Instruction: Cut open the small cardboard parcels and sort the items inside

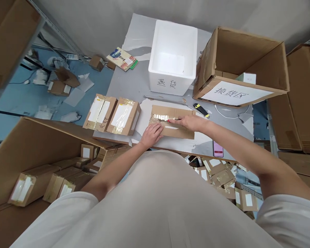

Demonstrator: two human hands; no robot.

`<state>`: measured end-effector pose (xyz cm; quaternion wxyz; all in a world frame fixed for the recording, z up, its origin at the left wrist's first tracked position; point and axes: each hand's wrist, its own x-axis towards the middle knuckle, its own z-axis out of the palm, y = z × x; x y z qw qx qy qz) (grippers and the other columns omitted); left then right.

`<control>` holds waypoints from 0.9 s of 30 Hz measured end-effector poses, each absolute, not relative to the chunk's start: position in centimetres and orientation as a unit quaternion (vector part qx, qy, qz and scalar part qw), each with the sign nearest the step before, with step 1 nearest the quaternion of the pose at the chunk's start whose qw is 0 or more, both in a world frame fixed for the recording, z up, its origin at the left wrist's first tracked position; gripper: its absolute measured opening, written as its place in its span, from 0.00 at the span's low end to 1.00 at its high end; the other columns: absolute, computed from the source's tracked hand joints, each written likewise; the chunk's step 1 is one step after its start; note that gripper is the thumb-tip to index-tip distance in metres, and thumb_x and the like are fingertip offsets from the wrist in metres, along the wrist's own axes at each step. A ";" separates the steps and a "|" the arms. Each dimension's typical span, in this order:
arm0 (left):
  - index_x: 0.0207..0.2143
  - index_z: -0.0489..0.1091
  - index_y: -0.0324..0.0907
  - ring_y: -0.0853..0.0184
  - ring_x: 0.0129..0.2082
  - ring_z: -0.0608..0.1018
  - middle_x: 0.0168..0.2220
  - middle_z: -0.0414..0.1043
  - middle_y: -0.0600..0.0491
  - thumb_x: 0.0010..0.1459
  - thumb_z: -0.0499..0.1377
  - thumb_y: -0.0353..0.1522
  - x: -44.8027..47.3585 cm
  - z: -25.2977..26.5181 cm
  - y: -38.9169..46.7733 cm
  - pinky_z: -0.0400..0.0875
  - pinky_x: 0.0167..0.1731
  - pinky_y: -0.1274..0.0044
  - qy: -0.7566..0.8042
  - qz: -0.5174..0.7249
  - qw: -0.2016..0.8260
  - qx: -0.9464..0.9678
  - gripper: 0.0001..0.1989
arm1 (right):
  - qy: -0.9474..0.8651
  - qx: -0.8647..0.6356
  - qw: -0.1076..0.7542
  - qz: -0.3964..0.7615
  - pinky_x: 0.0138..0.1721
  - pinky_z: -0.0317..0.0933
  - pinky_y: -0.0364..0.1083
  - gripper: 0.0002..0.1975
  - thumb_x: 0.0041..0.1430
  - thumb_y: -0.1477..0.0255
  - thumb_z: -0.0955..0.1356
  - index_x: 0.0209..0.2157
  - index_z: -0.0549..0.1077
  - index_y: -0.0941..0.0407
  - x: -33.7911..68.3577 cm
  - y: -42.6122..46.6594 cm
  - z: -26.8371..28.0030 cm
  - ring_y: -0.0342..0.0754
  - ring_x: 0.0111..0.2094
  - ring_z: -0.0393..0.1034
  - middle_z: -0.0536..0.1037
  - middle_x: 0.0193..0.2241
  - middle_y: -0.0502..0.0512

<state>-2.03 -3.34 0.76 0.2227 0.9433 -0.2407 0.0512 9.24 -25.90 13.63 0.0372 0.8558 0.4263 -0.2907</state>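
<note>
A brown cardboard box (182, 133) lies in front of me on the table, with shiny clear tape and a strip of white label on its top. My left hand (152, 134) rests on its near left corner with the fingers laid out flat. Over the middle of the box, my right hand (187, 122) is closed around a slim red-and-black tool (168, 120). The tool points left at the tape; most of it is hidden in the hand, so its exact kind is unclear. A black-and-yellow utility knife (200, 110) lies just beyond my right hand.
Two taped boxes (122, 115) stand left on the table (113, 86). A white foam box (172, 81) and a large open carton (243, 93) stand behind. A phone (218, 148) lies at the front edge. A big carton (36, 137) of parcels is lower left.
</note>
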 end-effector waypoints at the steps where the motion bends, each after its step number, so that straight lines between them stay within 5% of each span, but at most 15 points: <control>1: 0.56 0.67 0.42 0.54 0.59 0.67 0.56 0.68 0.42 0.63 0.51 0.40 -2.0 0.8 -3.3 0.61 0.57 0.61 -0.240 0.051 0.220 0.944 0.21 | 0.415 0.861 0.036 -0.291 0.34 0.56 0.46 0.34 0.60 0.82 0.58 0.63 0.57 0.38 9.1 -25.9 13.6 0.47 0.31 0.72 0.75 0.43 0.57; 10: 0.56 0.67 0.43 0.54 0.59 0.67 0.55 0.69 0.41 0.63 0.52 0.40 -2.0 0.7 -3.5 0.61 0.57 0.60 -0.230 0.045 0.216 0.948 0.21 | 0.387 0.877 0.057 -0.280 0.35 0.56 0.47 0.30 0.60 0.80 0.60 0.61 0.62 0.41 8.7 -28.5 13.1 0.49 0.33 0.71 0.77 0.39 0.59; 20: 0.54 0.69 0.42 0.54 0.59 0.67 0.54 0.70 0.41 0.63 0.52 0.42 -2.0 0.6 -3.5 0.61 0.56 0.62 -0.219 0.046 0.205 0.953 0.22 | 0.336 0.892 0.091 -0.288 0.26 0.53 0.44 0.42 0.49 0.85 0.59 0.63 0.56 0.38 6.5 -40.4 13.8 0.44 0.22 0.66 0.75 0.38 0.55; 27: 0.53 0.69 0.41 0.54 0.58 0.68 0.54 0.70 0.41 0.63 0.51 0.43 -1.8 0.8 -3.2 0.59 0.56 0.62 -0.231 0.053 0.190 0.953 0.22 | 0.286 0.924 0.055 -0.249 0.29 0.56 0.44 0.38 0.52 0.83 0.59 0.62 0.59 0.39 4.9 -43.7 14.4 0.46 0.27 0.69 0.76 0.39 0.56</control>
